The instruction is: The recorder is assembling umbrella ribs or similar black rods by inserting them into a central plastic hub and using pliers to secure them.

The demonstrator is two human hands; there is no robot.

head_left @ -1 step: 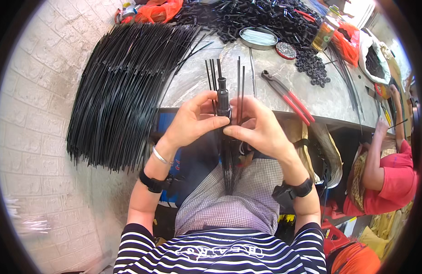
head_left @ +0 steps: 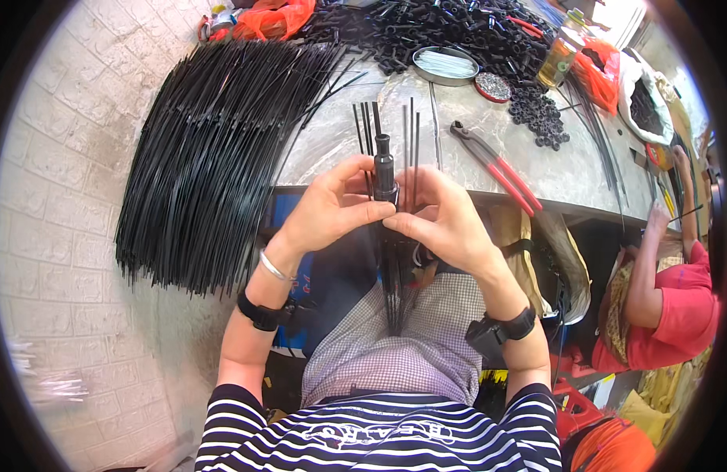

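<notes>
My left hand [head_left: 328,208] and my right hand [head_left: 446,224] meet over the table edge, both closed around a bundle of thin black rods [head_left: 393,283] that runs down onto my lap. A black cylindrical hub [head_left: 385,169] sits on the bundle just above my fingers. Several rod tips stick up beyond it over the stone tabletop [head_left: 324,141]. My thumbs press on the bundle just below the hub.
A big heap of long black rods [head_left: 214,149] covers the table's left side. Red-handled pincers [head_left: 497,169] lie to the right. Farther back are a round tin [head_left: 446,64], black rings [head_left: 540,114] and a pile of black parts [head_left: 442,31]. Another person in red [head_left: 670,307] sits at right.
</notes>
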